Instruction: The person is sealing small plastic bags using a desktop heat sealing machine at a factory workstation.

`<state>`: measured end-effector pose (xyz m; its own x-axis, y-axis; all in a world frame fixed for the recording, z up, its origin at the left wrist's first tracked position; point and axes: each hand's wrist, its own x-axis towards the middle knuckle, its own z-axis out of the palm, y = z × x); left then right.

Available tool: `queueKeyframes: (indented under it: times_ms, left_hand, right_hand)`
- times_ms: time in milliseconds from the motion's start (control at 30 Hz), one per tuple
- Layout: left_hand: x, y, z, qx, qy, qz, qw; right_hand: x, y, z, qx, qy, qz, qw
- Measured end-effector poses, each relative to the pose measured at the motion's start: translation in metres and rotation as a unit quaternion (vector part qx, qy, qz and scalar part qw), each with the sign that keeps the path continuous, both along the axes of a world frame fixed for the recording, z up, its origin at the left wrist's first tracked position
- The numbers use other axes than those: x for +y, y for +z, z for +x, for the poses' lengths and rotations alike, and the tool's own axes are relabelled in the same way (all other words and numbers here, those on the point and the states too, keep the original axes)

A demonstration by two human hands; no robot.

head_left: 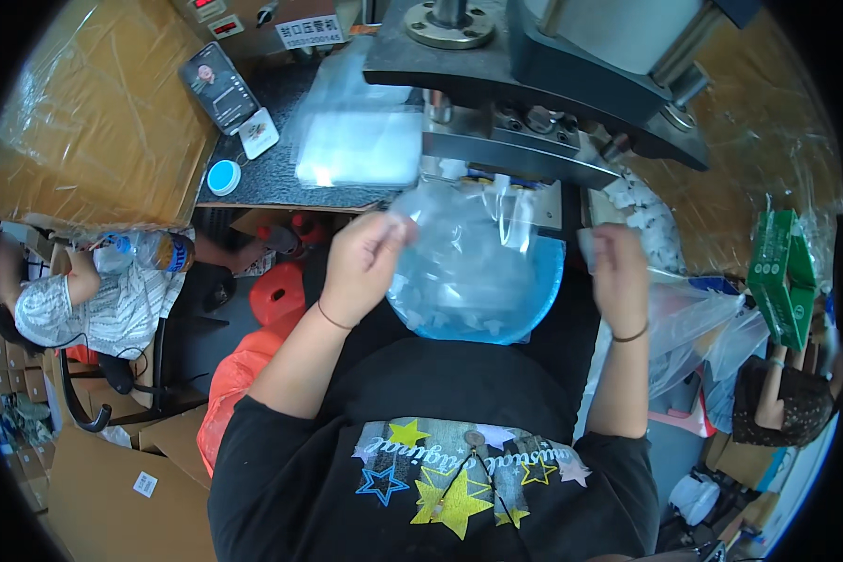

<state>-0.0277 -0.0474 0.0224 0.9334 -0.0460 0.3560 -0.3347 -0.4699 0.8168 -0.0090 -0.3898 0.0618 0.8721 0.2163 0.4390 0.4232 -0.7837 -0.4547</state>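
Observation:
My left hand (pixel 358 267) is closed, with thumb and finger pinching the edge of a transparent plastic bag (pixel 464 248). The bag spreads out over a blue basin (pixel 551 290) in my lap, below the metal press (pixel 525 145). Small pale pieces show through it at the basin's bottom. To the right of the basin, my right hand (pixel 620 281) is closed on a small translucent white piece (pixel 586 247), whose kind I cannot make out. A stack of flat transparent bags (pixel 361 148) lies on the dark table beyond my left hand.
On the table's left stand a phone (pixel 219 89), a small white card (pixel 258 134) and a blue-lidded jar (pixel 223 177). Small white pieces (pixel 654 220) lie heaped at the right. Cardboard boxes (pixel 94 117) flank the bench. Other people sit at left (pixel 98 300) and right (pixel 782 403).

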Motion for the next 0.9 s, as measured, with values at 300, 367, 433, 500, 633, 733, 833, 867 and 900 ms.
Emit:
queueKeyframes:
  times_ms: [300,367,433,500,633,733,833,867,900]
  left_hand:
    - [-0.058,-0.004,-0.020,0.204,-0.192,-0.149,0.948]
    - [-0.063,-0.012,-0.023,0.284,-0.242,-0.282,0.884]
    - [-0.065,-0.013,-0.025,0.291,-0.282,-0.291,0.867]
    - [-0.072,-0.008,-0.029,0.395,-0.317,-0.342,0.791]
    - [-0.082,-0.011,-0.033,0.458,-0.295,-0.369,0.753]
    - [-0.083,-0.027,-0.025,0.474,-0.264,-0.379,0.749]
    - [-0.074,-0.032,-0.006,0.454,-0.231,-0.387,0.769]
    - [-0.072,-0.026,-0.001,0.446,-0.204,-0.400,0.774]
    - [-0.070,-0.024,0.005,0.445,-0.202,-0.400,0.775]
  right_hand:
    - [0.049,0.034,0.007,0.032,0.190,0.164,0.968]
    - [0.044,0.037,0.008,0.061,0.185,0.139,0.971]
    - [0.028,0.033,0.010,0.076,0.211,0.095,0.970]
    - [0.020,0.038,0.009,0.128,0.221,0.070,0.964]
    - [0.018,0.027,0.012,0.069,0.200,0.056,0.976]
    - [-0.022,0.007,0.039,0.012,-0.114,-0.158,0.981]
    - [-0.056,-0.013,0.048,0.089,-0.187,-0.263,0.942]
    - [-0.054,-0.018,0.050,0.087,-0.184,-0.262,0.943]
    - [-0.051,-0.022,0.050,0.095,-0.192,-0.244,0.946]
